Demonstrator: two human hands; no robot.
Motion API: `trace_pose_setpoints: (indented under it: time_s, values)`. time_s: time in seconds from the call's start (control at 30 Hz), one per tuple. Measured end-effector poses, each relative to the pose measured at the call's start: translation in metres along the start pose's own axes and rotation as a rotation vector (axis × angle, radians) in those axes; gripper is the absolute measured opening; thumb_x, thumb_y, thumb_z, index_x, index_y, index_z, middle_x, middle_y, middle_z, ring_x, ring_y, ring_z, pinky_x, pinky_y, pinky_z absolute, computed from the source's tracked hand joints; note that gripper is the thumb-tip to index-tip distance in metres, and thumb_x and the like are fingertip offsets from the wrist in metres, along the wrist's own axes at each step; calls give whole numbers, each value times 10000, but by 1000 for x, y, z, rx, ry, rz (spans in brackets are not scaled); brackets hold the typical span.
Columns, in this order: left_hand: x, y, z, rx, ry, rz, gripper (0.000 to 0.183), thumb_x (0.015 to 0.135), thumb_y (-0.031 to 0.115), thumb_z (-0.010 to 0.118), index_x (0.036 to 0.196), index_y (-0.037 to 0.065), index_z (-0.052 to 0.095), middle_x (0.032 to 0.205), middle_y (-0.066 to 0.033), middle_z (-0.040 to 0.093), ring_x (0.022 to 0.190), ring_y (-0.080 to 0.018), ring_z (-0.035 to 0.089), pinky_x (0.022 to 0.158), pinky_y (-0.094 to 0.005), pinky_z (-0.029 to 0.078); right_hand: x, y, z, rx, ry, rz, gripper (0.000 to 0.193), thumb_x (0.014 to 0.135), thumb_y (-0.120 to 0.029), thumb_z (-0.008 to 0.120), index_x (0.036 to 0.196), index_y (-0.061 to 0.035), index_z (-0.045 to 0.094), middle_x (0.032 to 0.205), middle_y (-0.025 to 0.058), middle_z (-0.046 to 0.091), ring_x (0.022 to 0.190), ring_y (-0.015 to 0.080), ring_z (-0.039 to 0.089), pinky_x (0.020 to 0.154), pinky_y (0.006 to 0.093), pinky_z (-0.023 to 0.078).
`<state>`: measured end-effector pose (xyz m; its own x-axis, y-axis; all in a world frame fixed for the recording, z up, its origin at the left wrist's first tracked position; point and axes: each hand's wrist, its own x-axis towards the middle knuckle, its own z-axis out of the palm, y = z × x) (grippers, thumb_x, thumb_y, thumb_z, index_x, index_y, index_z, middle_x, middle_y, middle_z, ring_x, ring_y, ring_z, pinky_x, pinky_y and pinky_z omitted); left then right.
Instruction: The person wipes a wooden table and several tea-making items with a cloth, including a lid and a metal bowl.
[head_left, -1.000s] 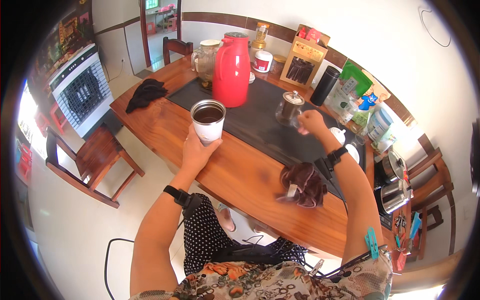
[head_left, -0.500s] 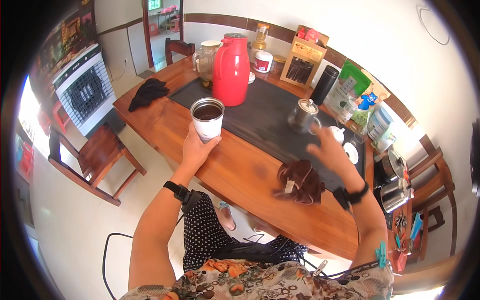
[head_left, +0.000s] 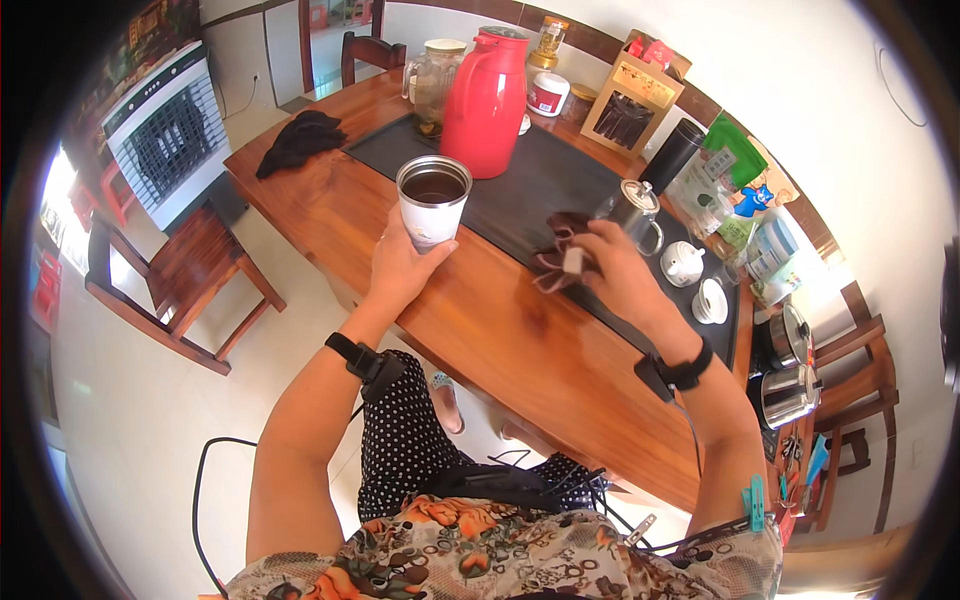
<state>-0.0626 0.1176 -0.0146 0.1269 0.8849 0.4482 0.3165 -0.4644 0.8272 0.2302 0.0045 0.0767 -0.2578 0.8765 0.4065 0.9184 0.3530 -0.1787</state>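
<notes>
Holding a white cup (head_left: 432, 220) and a brown cloth (head_left: 553, 258).
Gripping the cup in the left hand (head_left: 402, 265) over the wooden table (head_left: 500, 325); bunching the cloth in curled fingers of the right hand (head_left: 625, 272) at the black tray's (head_left: 510, 212) near edge, beside the lidded teapot (head_left: 632, 212).

Legible wording: none, too small or blurred. Marked surfaces: dark cloth (head_left: 553, 252) in right grip (head_left: 622, 268), pale tag, blurred; white cup (head_left: 434, 212) in left grip (head_left: 402, 262), faint small mark; brown box (head_left: 635, 100) beyond right grip, dark characters on gold panel; white tub (head_left: 547, 95), beyond and left of that grip, red label; green pouch (head_left: 735, 152), beyond and right, pale label.
</notes>
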Motion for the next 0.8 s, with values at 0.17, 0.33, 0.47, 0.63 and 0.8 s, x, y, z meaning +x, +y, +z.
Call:
trace_pose_setpoints:
  time_s: [0.17,0.33,0.47,0.63,0.8]
  values:
    - [0,0,1,-2,-13,-31,842,741,312,820,1389,8,377,1217,-233,617,1115,-393,614,926,-463,486,39,38,59,25,-521,97,283,927,-199,563,1185,-93,613,1268,177,523,1102,409,555,966,464,453]
    - [-4,-8,-7,6,12,40,822,740,278,815,1382,2,383,1198,-235,618,1126,-396,600,930,-461,481,100,60,81,375,-909,481,401,939,-293,537,1312,-149,523,1300,237,533,1140,500,536,1010,539,425]
    - [-2,2,-3,-19,-7,19,818,737,265,815,1380,2,385,1195,-236,620,1123,-400,598,928,-460,479,127,141,128,-180,-450,337,510,909,-252,583,1370,-71,462,1191,287,617,1117,455,586,952,474,474]
    - [3,3,7,-72,-27,43,831,734,251,812,1390,-2,370,1187,-249,618,1093,-425,604,907,-470,484,163,253,148,-243,-483,728,579,954,-330,498,1500,-239,327,1459,329,343,1308,541,393,1065,584,349]
    - [-2,5,-2,-26,-41,-12,846,729,203,806,1402,-25,345,1181,-255,616,1086,-430,606,906,-477,485,191,278,159,-206,-476,859,590,984,-338,433,1546,-306,255,1546,340,208,1382,574,273,1098,627,290]
